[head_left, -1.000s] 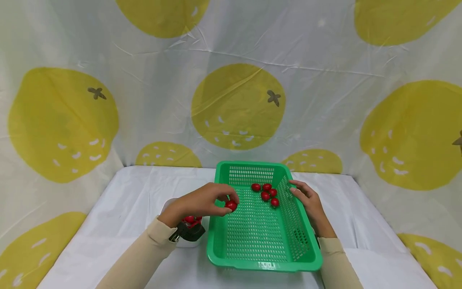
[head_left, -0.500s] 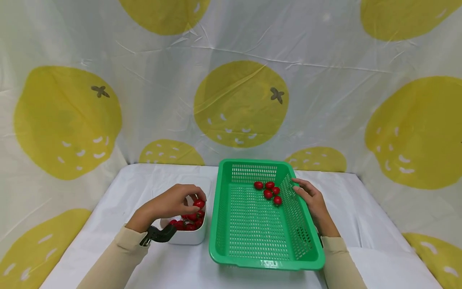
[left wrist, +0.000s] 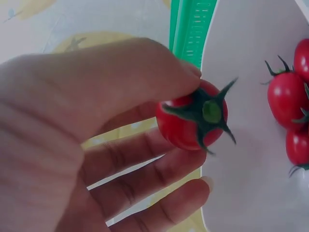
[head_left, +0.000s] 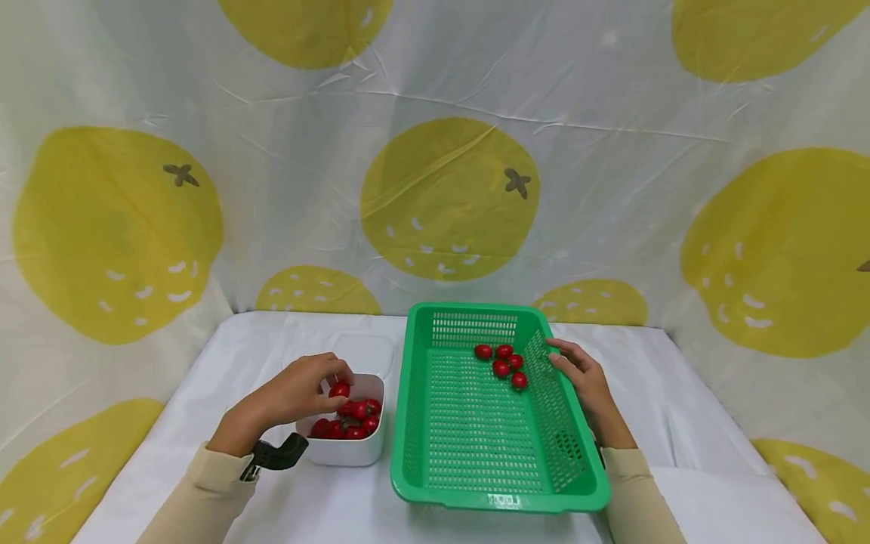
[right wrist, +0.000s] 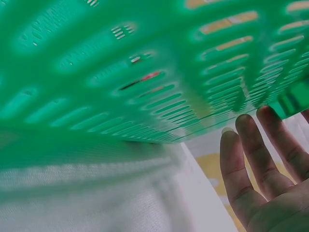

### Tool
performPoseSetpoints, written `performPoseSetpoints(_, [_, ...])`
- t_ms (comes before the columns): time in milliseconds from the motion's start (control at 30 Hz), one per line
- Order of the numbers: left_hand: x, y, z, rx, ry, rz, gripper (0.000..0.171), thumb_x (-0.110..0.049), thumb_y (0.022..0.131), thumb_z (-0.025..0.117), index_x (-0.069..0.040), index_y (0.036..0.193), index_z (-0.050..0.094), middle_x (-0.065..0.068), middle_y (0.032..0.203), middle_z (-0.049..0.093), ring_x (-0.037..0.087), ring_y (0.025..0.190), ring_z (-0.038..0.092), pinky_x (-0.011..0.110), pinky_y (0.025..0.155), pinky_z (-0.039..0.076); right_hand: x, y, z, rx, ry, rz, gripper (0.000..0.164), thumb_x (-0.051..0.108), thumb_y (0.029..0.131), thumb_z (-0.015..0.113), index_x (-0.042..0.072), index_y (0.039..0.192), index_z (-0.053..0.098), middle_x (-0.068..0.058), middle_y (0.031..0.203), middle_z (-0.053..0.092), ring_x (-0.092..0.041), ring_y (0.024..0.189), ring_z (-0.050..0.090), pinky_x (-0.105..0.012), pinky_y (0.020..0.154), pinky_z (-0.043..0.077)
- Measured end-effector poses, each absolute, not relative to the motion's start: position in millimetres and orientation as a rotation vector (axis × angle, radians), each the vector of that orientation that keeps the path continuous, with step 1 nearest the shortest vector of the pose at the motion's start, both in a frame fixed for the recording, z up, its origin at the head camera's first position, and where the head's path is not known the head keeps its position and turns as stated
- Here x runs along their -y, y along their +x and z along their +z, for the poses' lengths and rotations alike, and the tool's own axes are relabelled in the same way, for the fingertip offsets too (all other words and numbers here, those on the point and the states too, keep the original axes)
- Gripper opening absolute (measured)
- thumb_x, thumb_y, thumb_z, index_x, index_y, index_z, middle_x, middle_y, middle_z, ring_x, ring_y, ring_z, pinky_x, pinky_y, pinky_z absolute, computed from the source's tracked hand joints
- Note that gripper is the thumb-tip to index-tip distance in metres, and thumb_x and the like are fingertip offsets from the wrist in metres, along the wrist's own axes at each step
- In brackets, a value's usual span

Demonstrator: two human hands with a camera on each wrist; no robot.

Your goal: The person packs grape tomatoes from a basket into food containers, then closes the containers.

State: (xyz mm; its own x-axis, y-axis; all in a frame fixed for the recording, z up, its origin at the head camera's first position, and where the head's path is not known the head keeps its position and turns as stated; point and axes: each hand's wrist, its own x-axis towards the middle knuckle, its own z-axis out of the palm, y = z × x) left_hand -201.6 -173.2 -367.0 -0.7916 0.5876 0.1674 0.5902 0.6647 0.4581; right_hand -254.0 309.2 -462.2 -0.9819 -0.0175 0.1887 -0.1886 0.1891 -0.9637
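Observation:
My left hand pinches a red cherry tomato between thumb and fingers; its green calyx faces the left wrist camera. The hand is over the left side of a white square container, where several more cherry tomatoes lie. To the right stands a green perforated plastic basket. Several cherry tomatoes are grouped on its floor near the far right corner. My right hand rests at the basket's right rim, and in the right wrist view its fingers extend fairly straight up to the basket's side.
A pale translucent lid lies flat behind the white container. White cloth covers the table, and a curtain with large yellow fruit prints encloses the back and sides.
My left hand has moved left from above the basket's left rim to over the white container, with a cherry tomato still pinched. The right hand and the tomatoes in the basket have stayed put.

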Motion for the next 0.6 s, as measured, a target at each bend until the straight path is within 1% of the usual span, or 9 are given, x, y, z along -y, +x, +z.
performPoseSetpoints(133, [177.1,-198.6,-366.9,2.843,-0.976,-0.739,0.010,-0.006,0.082,0.070,-0.013,0.089,0.069,-0.004,0.087,0.058,0.012,0.076,0.055,0.027,0.068,0.051,-304.0,-248.1,-452.2,2.296,0.199,1.958,0.047,0.027,0.099,0.055,0.004,0.139,0.048,-0.014,0.130,0.053,-0.015,0.099,0.062,-0.032,0.075,0.056])
performPoseSetpoints(367, [182.6,-198.3,-370.0,2.873,-0.904,-0.678,0.011,-0.004,0.081,0.069,-0.013,0.088,0.068,-0.003,0.085,0.058,0.016,0.077,0.057,0.027,0.067,0.050,-297.5,-240.4,-440.5,2.295,0.194,1.959,0.047,0.025,0.099,0.055,-0.001,0.139,0.047,-0.014,0.127,0.055,-0.015,0.098,0.062,-0.030,0.075,0.056])
performPoseSetpoints(467, [183.7,-199.6,-370.8,2.869,-0.903,-0.681,0.011,-0.005,0.082,0.069,-0.013,0.089,0.068,-0.003,0.085,0.058,0.017,0.078,0.059,0.028,0.068,0.051,-299.7,-243.8,-444.6,2.285,0.192,1.970,0.047,0.024,0.099,0.055,0.000,0.139,0.047,-0.014,0.126,0.055,-0.015,0.097,0.062,-0.029,0.074,0.056])
performPoseSetpoints(600, [183.5,-200.1,-369.8,2.846,-0.941,-0.697,0.011,-0.006,0.084,0.069,-0.013,0.092,0.068,-0.005,0.087,0.059,0.016,0.080,0.060,0.029,0.070,0.052,-304.1,-251.2,-456.4,2.276,0.175,1.979,0.046,0.026,0.099,0.056,0.004,0.139,0.049,-0.012,0.126,0.055,-0.014,0.097,0.062,-0.030,0.074,0.056])
